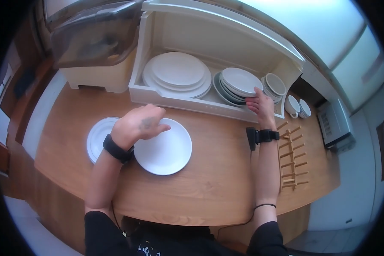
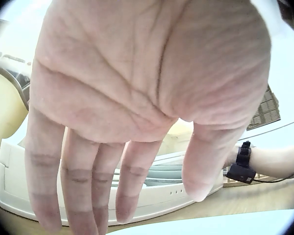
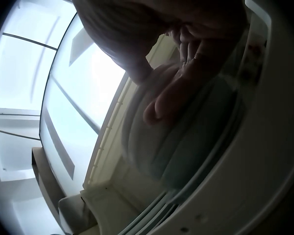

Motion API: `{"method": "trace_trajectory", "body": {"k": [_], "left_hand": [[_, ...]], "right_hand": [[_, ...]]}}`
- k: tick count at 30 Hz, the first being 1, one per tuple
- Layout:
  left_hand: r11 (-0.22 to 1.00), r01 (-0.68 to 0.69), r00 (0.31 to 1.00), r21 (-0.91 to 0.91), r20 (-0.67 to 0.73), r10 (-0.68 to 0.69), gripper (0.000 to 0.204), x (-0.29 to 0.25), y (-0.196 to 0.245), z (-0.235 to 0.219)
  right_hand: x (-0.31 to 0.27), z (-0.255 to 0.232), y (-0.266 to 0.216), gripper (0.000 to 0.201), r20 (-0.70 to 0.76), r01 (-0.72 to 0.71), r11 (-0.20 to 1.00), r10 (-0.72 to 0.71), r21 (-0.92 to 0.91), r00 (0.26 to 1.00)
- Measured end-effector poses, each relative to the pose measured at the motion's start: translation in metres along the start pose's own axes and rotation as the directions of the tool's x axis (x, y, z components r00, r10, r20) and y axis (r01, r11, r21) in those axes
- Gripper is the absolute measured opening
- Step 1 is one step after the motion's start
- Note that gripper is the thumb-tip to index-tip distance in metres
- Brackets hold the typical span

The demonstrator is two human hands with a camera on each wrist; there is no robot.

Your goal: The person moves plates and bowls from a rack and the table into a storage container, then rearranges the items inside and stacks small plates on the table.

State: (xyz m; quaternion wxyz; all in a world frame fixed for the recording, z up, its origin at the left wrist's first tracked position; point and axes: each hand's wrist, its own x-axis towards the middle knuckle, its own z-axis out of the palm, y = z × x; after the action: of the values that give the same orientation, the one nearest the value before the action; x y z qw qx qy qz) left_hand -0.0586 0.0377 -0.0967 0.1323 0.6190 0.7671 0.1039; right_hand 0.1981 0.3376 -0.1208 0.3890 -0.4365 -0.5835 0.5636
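Right hand (image 1: 262, 107) grips the upper plate (image 1: 241, 80) by 1 edge, so a lopsided hold could tip it against the small dishes (image 1: 275, 84) just right of the hand.

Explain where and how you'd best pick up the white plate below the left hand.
I'd pinch the right rim of the white plate, coming from the right, thumb above and fingertips beneath. It lies flat, so its edge should be easiest to grip, and that side is open; the left hand covers its far-left edge, and another plate lies left.

Stacked plates in a storage box suggest a kitchen.
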Motion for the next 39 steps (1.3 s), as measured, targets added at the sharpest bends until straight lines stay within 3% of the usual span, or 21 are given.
{"method": "trace_trajectory", "body": {"k": [3,6,10,12,13,14,15,16,18,19,21,25,27,39], "left_hand": [[0.999,0.054,0.994,0.001,0.093,-0.054,0.04,0.001,0.003,-0.007],[1.0,0.004,1.0,-0.01,0.011,-0.004,0.035,0.0,0.003,-0.003],[1.0,0.012,1.0,0.002,0.022,-0.012,0.034,0.001,0.005,-0.003],[1.0,0.025,0.999,-0.011,0.026,-0.025,0.035,0.0,0.007,-0.005],[1.0,0.026,0.999,-0.012,0.027,-0.026,0.035,0.0,0.006,-0.005],[1.0,0.026,0.999,-0.011,0.019,-0.026,0.035,-0.001,0.005,-0.004],[1.0,0.025,1.0,-0.011,0.01,-0.025,0.035,-0.001,0.005,-0.004],[1.0,0.024,1.0,-0.013,0.01,-0.024,0.035,-0.001,0.004,-0.002],[1.0,-0.002,0.999,-0.008,-0.032,0.002,0.034,0.0,0.002,0.002],[1.0,-0.002,1.0,-0.009,-0.03,0.002,0.034,0.0,0.003,0.0],[0.999,0.053,0.997,-0.011,0.054,-0.052,0.034,0.001,0.009,-0.007],[1.0,0.018,1.0,-0.007,0.012,-0.017,0.034,0.002,0.006,-0.005],[0.994,0.105,0.98,0.021,0.165,-0.107,0.041,0.004,0.011,-0.012],[0.998,0.055,0.991,0.02,0.121,-0.057,0.039,0.006,0.003,-0.005]], "right_hand": [[0.0,-0.004,0.0,0.051,-0.05,0.009,0.992,-0.016,-0.123,0.999],[0.007,-0.013,0.008,0.053,-0.014,0.02,0.983,-0.023,-0.184,1.0],[-0.003,-0.006,-0.001,0.054,-0.025,0.032,0.937,-0.043,-0.349,0.999],[-0.011,-0.001,-0.01,0.057,-0.087,0.019,0.79,-0.092,-0.613,0.992],[-0.009,-0.002,-0.008,0.057,-0.086,0.019,0.789,-0.09,-0.614,0.992],[-0.008,-0.002,-0.005,0.054,-0.108,0.157,0.686,-0.327,-0.711,0.939],[-0.007,-0.003,-0.003,0.051,-0.098,0.263,0.542,-0.547,-0.798,0.831],[-0.011,-0.001,-0.007,0.051,-0.097,0.262,0.54,-0.547,-0.8,0.831],[-0.022,0.003,-0.016,0.039,0.224,0.632,0.43,-0.684,-0.645,0.694],[-0.02,0.002,-0.014,0.039,0.224,0.631,0.431,-0.683,-0.645,0.696],[-0.014,0.001,-0.009,0.029,0.357,0.632,0.529,-0.535,-0.565,0.766],[-0.015,0.003,-0.008,0.025,0.357,0.656,0.523,-0.563,-0.545,0.745],[-0.019,0.004,-0.012,0.024,0.355,0.639,0.461,-0.562,-0.616,0.747],[-0.016,0.004,-0.005,0.023,0.383,0.682,0.407,-0.602,-0.608,0.701]]}}
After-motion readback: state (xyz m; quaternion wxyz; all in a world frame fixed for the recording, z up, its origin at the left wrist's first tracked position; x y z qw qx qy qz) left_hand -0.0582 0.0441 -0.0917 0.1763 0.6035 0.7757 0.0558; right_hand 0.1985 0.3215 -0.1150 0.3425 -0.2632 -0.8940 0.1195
